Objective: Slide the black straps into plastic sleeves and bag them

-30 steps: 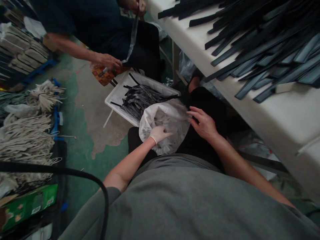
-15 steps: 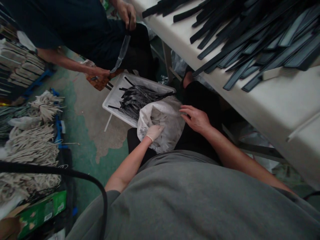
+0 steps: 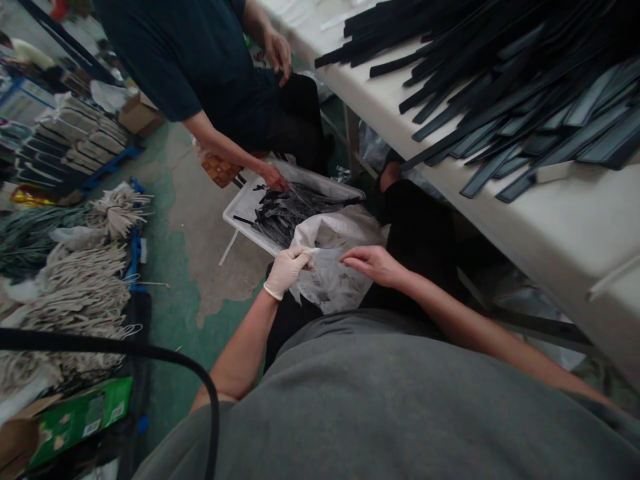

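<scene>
My left hand (image 3: 289, 269), in a pale thin glove, pinches one end of a small clear plastic sleeve (image 3: 327, 256). At its other end my bare right hand (image 3: 374, 264) has thumb and fingers pressed together on the plastic. Just below both hands, a white sack (image 3: 327, 223) rests open on my lap, with more clear plastic sleeves (image 3: 335, 287) inside. Beyond the sack stands a white tray (image 3: 240, 225) full of black strips (image 3: 295, 210), some in clear wrapping.
A co-worker's hand (image 3: 274, 177) reaches into the tray; their other hand (image 3: 278, 55) is raised beside the table. Many black strips (image 3: 475, 100) lie piled on the white table (image 3: 575, 220) at the right. Bundles of pale cords (image 3: 75, 287) lie on the floor at the left.
My left hand has come up out of the sack with a clear sleeve, and my right hand has moved to it. The co-worker's wrapped strip has left their raised hand; their other hand is over the tray.
</scene>
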### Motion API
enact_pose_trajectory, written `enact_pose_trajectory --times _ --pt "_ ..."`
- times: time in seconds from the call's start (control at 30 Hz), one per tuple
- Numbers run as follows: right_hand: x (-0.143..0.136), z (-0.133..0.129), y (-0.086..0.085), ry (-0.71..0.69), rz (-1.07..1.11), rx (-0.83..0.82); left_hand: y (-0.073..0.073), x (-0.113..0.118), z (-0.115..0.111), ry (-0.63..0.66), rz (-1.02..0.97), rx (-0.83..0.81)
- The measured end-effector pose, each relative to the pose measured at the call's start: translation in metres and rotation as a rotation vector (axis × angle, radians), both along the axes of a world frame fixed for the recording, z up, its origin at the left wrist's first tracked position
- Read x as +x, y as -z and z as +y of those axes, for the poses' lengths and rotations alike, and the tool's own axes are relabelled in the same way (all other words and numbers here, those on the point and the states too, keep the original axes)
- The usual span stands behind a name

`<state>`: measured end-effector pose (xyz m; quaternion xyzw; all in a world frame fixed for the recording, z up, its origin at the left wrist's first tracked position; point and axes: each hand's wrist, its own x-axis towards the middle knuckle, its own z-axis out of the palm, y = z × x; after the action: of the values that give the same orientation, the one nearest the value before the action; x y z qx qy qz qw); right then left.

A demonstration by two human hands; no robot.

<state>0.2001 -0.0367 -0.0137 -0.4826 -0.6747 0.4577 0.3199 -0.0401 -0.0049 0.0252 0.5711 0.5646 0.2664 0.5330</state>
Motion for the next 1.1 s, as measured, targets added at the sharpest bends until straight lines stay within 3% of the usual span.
enact_pose_trajectory --times 0.17,0.27,0.4,0.53,0.67,0.77,0.87,0.97,1.1 --pt "-0.022 0.012 -0.033 0.041 -0.043 0.181 -0.033 -0.002 -0.004 0.063 0.005 0.066" --pt "-0.023 0.025 -0.044 -0.151 -0.040 0.093 -0.041 -0.004 -0.003 0.105 0.041 0.103" --pt "-0.021 0.030 -0.044 -0.315 -0.054 -0.013 -0.035 -0.005 0.001 0.091 0.022 0.114" --pt "-0.017 0.023 -0.051 -0.346 0.103 -0.221 -0.010 0.002 0.010 0.113 0.037 0.136" --pt "-0.012 0.019 -0.073 -0.280 0.402 -0.429 0.012 0.010 0.023 0.279 0.298 0.303" --pt "-0.012 0.025 -0.084 -0.168 0.580 -0.442 0.008 0.003 0.027 0.318 0.546 0.397" --pt "-0.015 0.033 -0.084 -0.064 0.719 -0.443 -0.011 -0.017 0.020 0.195 0.709 0.253" --pt "-0.026 0.038 -0.080 -0.027 0.795 -0.416 -0.029 -0.025 0.006 0.153 0.493 0.124" --pt "-0.050 0.040 -0.083 -0.134 0.646 -0.321 -0.031 0.008 -0.008 0.098 -0.060 0.088"
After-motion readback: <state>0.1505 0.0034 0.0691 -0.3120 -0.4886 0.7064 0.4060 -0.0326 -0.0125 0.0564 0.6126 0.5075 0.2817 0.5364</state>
